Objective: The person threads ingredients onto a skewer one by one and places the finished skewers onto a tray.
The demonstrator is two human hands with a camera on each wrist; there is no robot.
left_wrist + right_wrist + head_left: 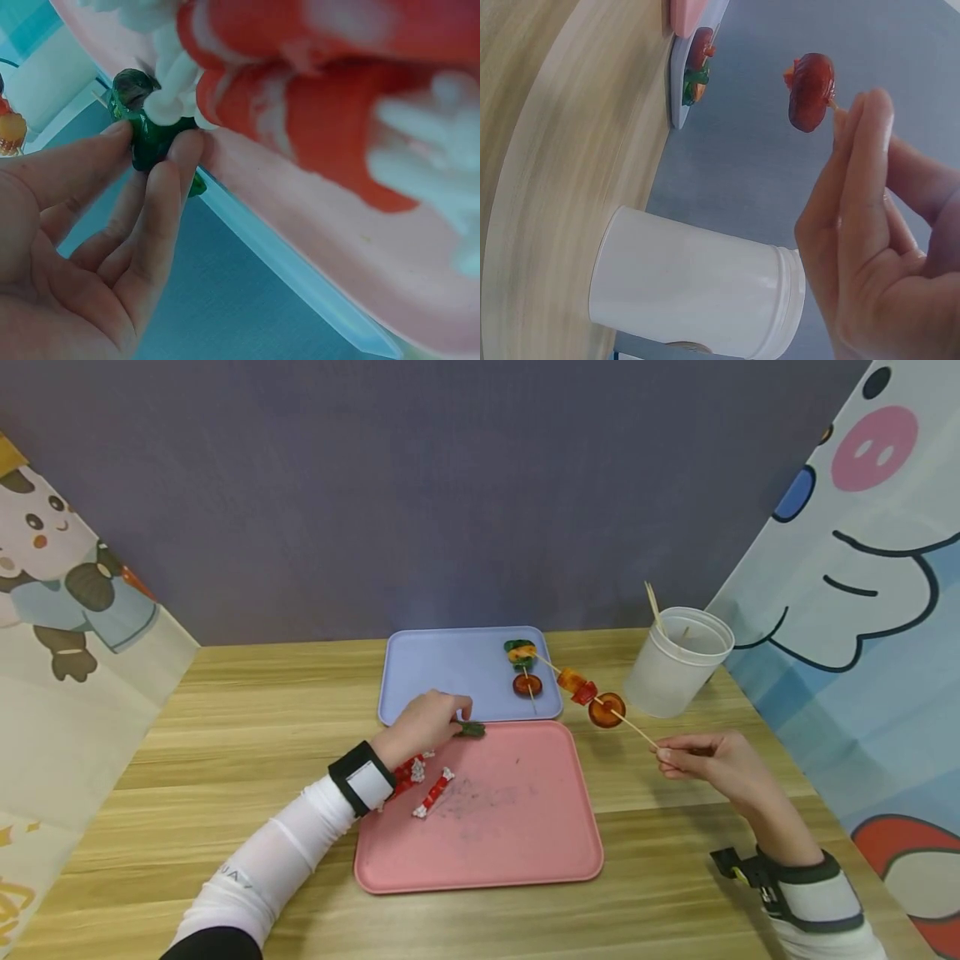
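My left hand (429, 720) pinches a glossy dark green piece (154, 139), perhaps a pepper piece, between thumb and fingertips at the far edge of the pink tray (517, 843). Over the table to the right, my right hand (712, 766) holds a wooden skewer (637, 733) by its lower end. Threaded on it are a round brown slice (607, 711), a red piece (584, 693) and a yellow-orange piece (572, 680). Red pieces with white frilled ends (433, 793) lie on the pink tray near my left wrist, partly hidden by it.
Behind the pink tray lies a blue tray (442, 664) bearing another skewer with a brown slice (527, 685) and green and orange pieces. A white tub (663, 681) with several sticks stands at the back right. A grey wall (450, 502) rises behind the wooden table.
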